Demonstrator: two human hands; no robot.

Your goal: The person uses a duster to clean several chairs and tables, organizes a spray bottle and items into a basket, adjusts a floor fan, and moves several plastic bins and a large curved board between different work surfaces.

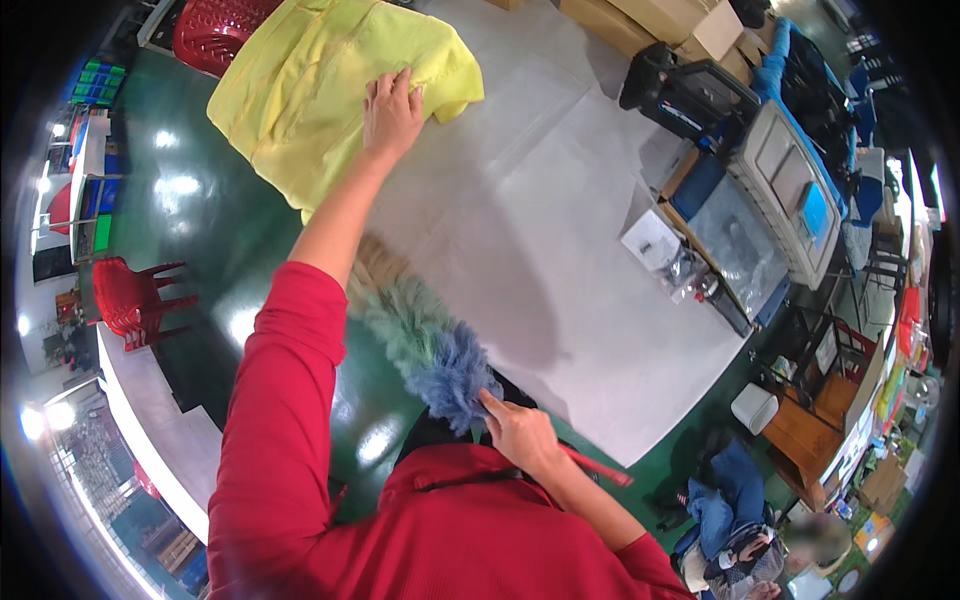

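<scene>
Gripping the duster near its red handle, the right hand is closed, one finger stretched toward the blue fluff. The duster slants up along the near left edge of the worktop. The left hand touches the yellow cloth with bent fingers; whether it pinches a fold, I cannot tell. The cloth overhangs the worktop's left side. Across the worktop, at right, lies a white paper; red chairs stand at far left.

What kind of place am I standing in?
Probably a workshop or storage hall: the glossy green floor, red plastic chairs and cardboard boxes suggest it.
</scene>
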